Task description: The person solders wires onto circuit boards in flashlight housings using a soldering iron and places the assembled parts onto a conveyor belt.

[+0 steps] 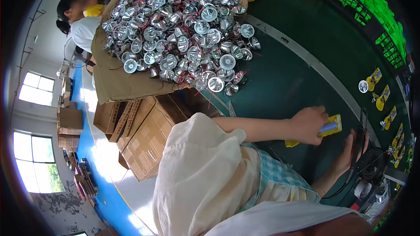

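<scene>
My left hand is closed around a yellow plastic casing with a blue cylinder, apparently a battery, lying in it. Below my left wrist a bit of yellow plastic shows; whether it belongs to the same casing I cannot tell. My right hand grips a black, corded pen-like tool that looks like a soldering iron, its thin end pointing away from me. The two hands are close together over the dark green bench, and the tool stays apart from the casing.
Silver reflectors with red wires are heaped on cardboard at the upper left. Along the right lie several yellow casings with reflectors. A black crate holds green parts. Near my right hand stands a black fan. Another person is at far left.
</scene>
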`<state>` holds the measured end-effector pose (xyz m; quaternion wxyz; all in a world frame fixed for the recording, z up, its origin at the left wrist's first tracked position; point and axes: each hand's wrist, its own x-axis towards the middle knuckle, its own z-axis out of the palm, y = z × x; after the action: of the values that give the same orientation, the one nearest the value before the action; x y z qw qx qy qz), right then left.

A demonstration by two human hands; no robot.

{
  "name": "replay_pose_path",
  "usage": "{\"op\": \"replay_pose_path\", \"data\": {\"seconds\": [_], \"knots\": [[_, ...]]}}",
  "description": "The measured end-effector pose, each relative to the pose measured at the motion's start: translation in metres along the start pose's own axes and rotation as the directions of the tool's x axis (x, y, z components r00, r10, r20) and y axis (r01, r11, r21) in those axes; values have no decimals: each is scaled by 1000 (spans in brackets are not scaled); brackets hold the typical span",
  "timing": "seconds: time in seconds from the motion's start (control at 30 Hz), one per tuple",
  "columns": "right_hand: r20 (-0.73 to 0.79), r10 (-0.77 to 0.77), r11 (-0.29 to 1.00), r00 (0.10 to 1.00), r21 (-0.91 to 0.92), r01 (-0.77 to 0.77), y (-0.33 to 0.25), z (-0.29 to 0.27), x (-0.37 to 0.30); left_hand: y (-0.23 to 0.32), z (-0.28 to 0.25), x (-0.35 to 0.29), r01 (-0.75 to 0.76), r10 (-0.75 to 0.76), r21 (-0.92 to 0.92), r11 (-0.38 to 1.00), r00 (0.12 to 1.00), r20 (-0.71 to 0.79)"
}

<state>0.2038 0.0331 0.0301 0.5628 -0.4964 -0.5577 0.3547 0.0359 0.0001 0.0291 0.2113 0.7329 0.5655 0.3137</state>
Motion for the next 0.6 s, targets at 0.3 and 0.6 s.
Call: {"op": "replay_pose_path", "data": {"seconds": [0.3,0.6], "knots": [[1,-50,855,999,516,42,6,-53,6,-48,14,26,142,-166,182,973,978,125],[0,4,821,1000,571,-3,9,-56,7,-107,-165,-46,566,94,396,723,487,-868]]}}
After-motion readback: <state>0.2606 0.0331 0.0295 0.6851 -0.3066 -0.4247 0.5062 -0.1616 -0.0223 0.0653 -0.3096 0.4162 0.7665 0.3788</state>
